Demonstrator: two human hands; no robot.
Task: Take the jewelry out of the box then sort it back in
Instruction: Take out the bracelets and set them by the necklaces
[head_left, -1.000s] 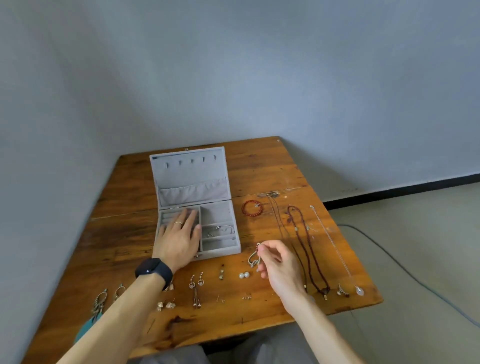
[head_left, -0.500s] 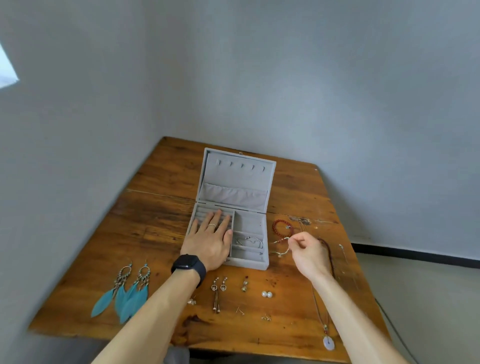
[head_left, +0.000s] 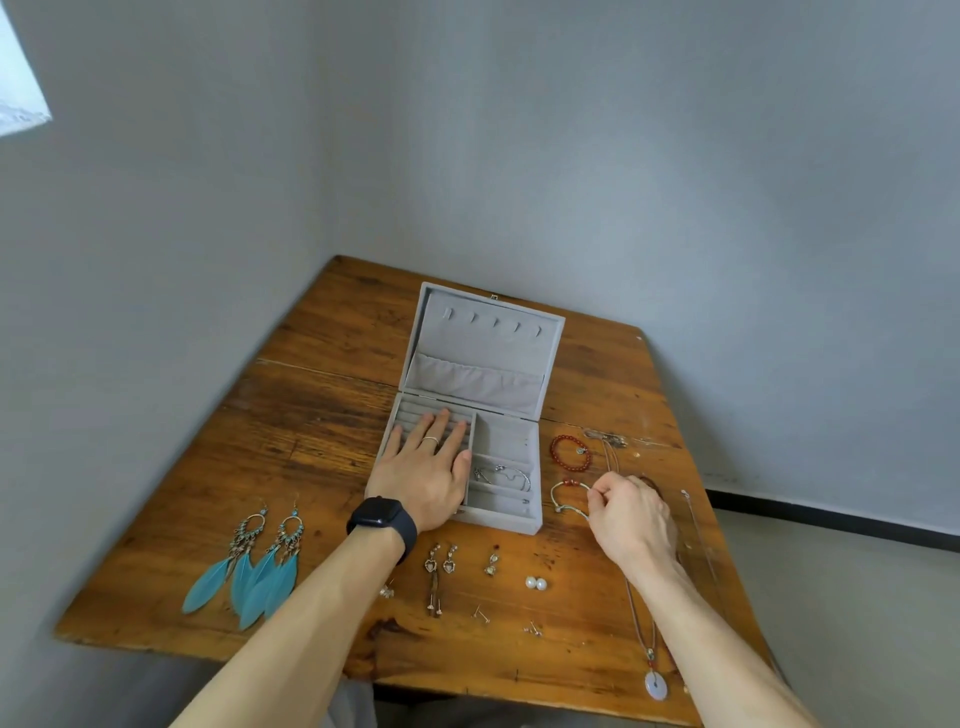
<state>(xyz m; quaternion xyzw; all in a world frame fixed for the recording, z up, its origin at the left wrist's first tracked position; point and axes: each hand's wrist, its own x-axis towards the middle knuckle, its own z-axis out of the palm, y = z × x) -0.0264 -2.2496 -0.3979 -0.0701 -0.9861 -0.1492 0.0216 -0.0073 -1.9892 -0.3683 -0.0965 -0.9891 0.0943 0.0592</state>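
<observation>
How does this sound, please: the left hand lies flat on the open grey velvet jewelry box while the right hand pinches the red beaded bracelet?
Wrong bracelet: the head view shows the right hand pinching a thin silver bangle; the red beaded bracelet lies untouched on the wooden table. The left hand does lie flat on the grey velvet box.

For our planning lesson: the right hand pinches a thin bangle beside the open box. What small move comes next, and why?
Probably set the bangle on the table near the red bead bracelet and let go: the right hand holds it low beside the box, earrings lie grouped outside, and one silver bracelet lies inside.
</observation>
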